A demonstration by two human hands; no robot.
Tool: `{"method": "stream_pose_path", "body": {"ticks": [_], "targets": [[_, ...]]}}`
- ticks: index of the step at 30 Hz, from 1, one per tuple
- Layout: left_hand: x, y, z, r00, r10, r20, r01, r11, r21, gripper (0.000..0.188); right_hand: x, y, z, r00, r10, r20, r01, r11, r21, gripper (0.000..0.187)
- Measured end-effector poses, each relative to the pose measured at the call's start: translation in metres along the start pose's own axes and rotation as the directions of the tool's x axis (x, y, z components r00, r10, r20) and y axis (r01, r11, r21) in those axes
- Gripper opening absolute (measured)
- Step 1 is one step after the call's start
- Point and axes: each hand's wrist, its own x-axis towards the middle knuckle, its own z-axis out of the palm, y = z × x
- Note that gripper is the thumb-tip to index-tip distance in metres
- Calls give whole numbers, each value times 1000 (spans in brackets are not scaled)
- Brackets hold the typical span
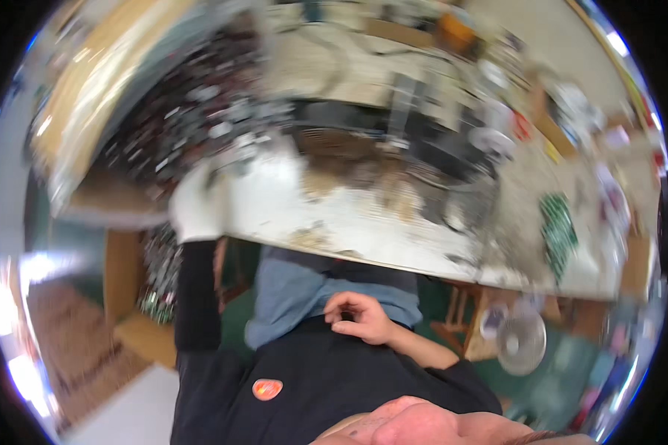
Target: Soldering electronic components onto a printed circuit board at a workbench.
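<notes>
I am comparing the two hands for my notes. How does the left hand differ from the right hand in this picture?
The left hand wears a white glove and is raised at the worktable edge; the right hand is bare, curled loosely against the dark shirt, below the table. The left arm has a black sleeve; the right forearm is uncovered. Neither visibly holds anything.

The person wears a black shirt (326, 386) with a small orange patch (267, 389). The left hand (198, 204) has a white glove and a long black sleeve (196, 297).

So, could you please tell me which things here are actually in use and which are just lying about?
In use: left hand, wrapped in white, on the corner of the stained white workbench; right hand, curled against the black shirt.
Lying about: green patterned item on the bench, floor fan, blurred clutter behind.
</notes>
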Motion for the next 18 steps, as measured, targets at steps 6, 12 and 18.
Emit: {"method": "stream_pose_path", "body": {"ticks": [6, 12, 18], "targets": [[-2, -9, -20, 995, -7, 101, 12, 999, -47, 22, -47, -99, -63, 986, -168, -8, 158, 941, -299, 14], [-16, 13, -7, 997, -42, -70, 14, 934, -357, 25, -126, -154, -168, -50, -819, -571, -273, 561, -781, 14], [-15, 26, 9, 958, -286, -24, 175, 647, -742, 24, -163, -205, -266, 130, -922, -364, -914, 31, -405, 74]]}}
